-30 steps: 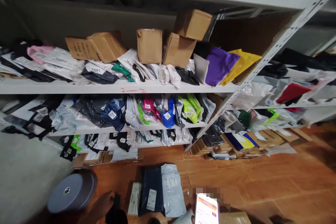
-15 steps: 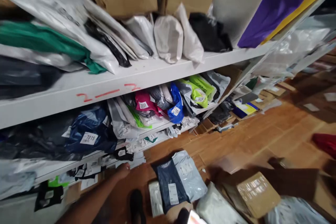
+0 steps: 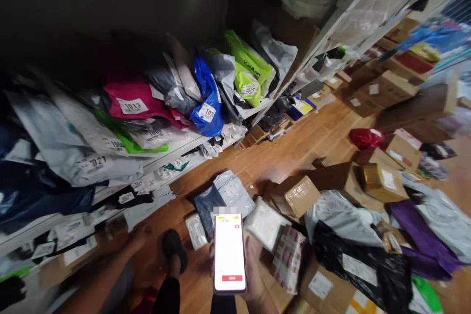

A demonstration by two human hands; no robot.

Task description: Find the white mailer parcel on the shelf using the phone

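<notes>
While parcels remain scattered over the floor [image 3: 324,132] ahead of and to the right of the grip, sorting is judged incomplete; many numbered bags already lie on the shelf [image 3: 154,162] to its upper left. 1 phone [image 3: 229,252], screen lit, is clasped upright in the right hand [image 3: 253,274], fingers wrapped behind it. The left hand [image 3: 142,235] is extended low toward the bottom shelf; whether it is open or closed cannot be told.

You see one phone [image 3: 229,253], one blue bag [image 3: 206,103], two lime-green bags [image 3: 247,71], one pink bag [image 3: 132,100] and one red bag [image 3: 365,137].
</notes>
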